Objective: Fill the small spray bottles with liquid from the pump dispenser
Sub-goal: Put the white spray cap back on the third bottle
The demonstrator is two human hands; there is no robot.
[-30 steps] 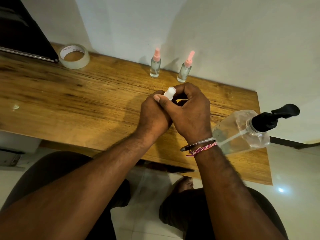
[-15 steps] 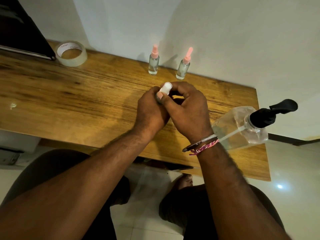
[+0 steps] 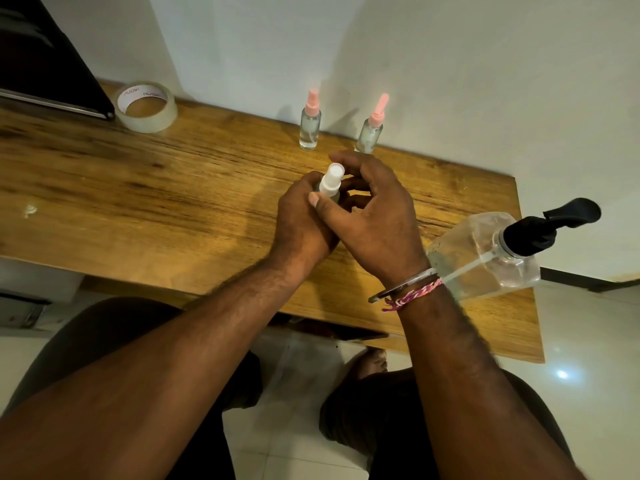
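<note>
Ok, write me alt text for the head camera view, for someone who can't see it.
Over a wooden table, a person's left hand grips a small white-capped spray bottle while the right hand curls loosely beside its cap. Two pink-capped bottles stand by the wall, a clear pump dispenser at the right, a tape roll far left.

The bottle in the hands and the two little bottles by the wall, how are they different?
The bottle in the hands has a white top; the two bottles by the wall have pink tops. The held one is gripped by the left hand, with the right hand beside it; the pink ones stand untouched on the table. All three are small clear spray bottles.
</note>
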